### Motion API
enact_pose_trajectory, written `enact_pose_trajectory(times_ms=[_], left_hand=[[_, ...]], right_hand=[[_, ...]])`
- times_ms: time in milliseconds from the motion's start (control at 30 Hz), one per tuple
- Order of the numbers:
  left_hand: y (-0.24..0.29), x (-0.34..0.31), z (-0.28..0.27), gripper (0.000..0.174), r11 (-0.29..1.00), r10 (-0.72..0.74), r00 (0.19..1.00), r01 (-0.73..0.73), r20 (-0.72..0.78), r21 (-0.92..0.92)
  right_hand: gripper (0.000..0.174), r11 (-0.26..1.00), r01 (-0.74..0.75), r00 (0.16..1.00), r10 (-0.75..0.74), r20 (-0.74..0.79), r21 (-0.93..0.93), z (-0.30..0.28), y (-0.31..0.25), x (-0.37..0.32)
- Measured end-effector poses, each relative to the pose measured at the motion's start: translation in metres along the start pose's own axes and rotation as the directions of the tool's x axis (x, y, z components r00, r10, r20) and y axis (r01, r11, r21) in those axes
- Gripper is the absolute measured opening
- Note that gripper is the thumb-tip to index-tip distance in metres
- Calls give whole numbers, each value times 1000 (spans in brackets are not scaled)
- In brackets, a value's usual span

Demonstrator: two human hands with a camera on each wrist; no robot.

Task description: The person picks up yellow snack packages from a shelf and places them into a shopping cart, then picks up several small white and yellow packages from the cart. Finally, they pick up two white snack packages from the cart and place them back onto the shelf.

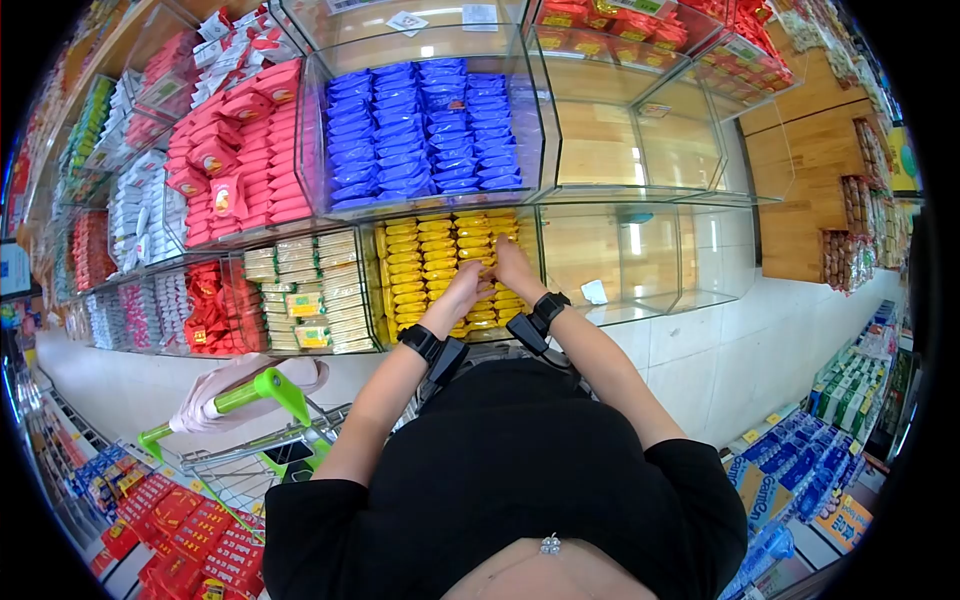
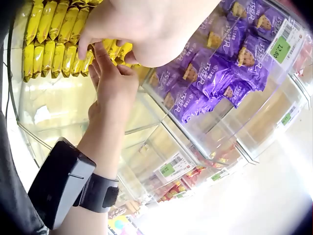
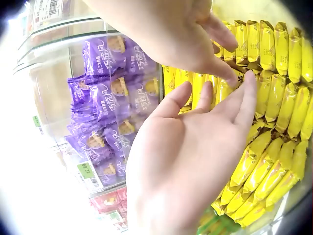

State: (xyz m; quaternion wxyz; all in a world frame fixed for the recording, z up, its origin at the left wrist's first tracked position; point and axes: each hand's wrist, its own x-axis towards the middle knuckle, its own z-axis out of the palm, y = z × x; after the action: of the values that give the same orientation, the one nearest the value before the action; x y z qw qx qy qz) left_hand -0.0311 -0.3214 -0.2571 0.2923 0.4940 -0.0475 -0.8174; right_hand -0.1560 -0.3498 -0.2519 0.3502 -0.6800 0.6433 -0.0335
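Observation:
Both hands are over the glass bin of yellow wrapped snack packets (image 1: 405, 265), their fingertips close together. My left hand (image 1: 464, 291) reaches in from the left; in the right wrist view its palm faces the camera and its fingers (image 3: 239, 105) lie fairly straight over the packets. My right hand (image 1: 513, 266) comes from the other side, its fingers extended down to the packet tops, as the left wrist view shows at the fingers (image 2: 103, 61). Neither hand has a packet lifted out. The packets stand in tight rows, partly covered by the hands.
Behind the yellow bin is a bin of purple-blue biscuit packets (image 1: 420, 130). Pink packets (image 1: 245, 150) and cream packets (image 1: 310, 290) fill bins to the left. Glass dividers (image 1: 538, 245) separate the bins. A green-handled cart (image 1: 240, 395) stands at lower left.

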Motion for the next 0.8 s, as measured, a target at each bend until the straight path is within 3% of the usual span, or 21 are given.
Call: enact_pose_trajectory(times_ms=[200, 267, 367, 533, 700, 767, 800], left_hand=[[-1, 2, -6, 37, 996, -30, 998, 25, 57, 80], [-2, -1, -6, 39, 996, -17, 998, 12, 59, 84], [0, -6, -3, 42, 996, -15, 998, 10, 58, 92], [6, -18, 2, 43, 992, 1, 997, -10, 77, 124], [21, -43, 8, 29, 957, 60, 983, -106, 175, 270], [31, -60, 12, 26, 935, 127, 972, -185, 199, 303], [35, -70, 15, 24, 908, 187, 956, -255, 224, 332]], right_hand=[[70, 997, -77, 997, 77, -13, 5, 9, 5, 6], [67, 992, -72, 997, 69, 31, 105, 2, 7, 7], [62, 994, -82, 991, 74, 107, 77, -15, -2, 2], [62, 998, -28, 998, 25, 58, 49, -3, 5, 4], [61, 1000, 11, 1000, -11, 21, -8, -17, -5, 3], [40, 990, 141, 989, -140, -36, 23, -50, -27, -13], [40, 989, 149, 988, -148, -40, 21, -55, -28, -16]])
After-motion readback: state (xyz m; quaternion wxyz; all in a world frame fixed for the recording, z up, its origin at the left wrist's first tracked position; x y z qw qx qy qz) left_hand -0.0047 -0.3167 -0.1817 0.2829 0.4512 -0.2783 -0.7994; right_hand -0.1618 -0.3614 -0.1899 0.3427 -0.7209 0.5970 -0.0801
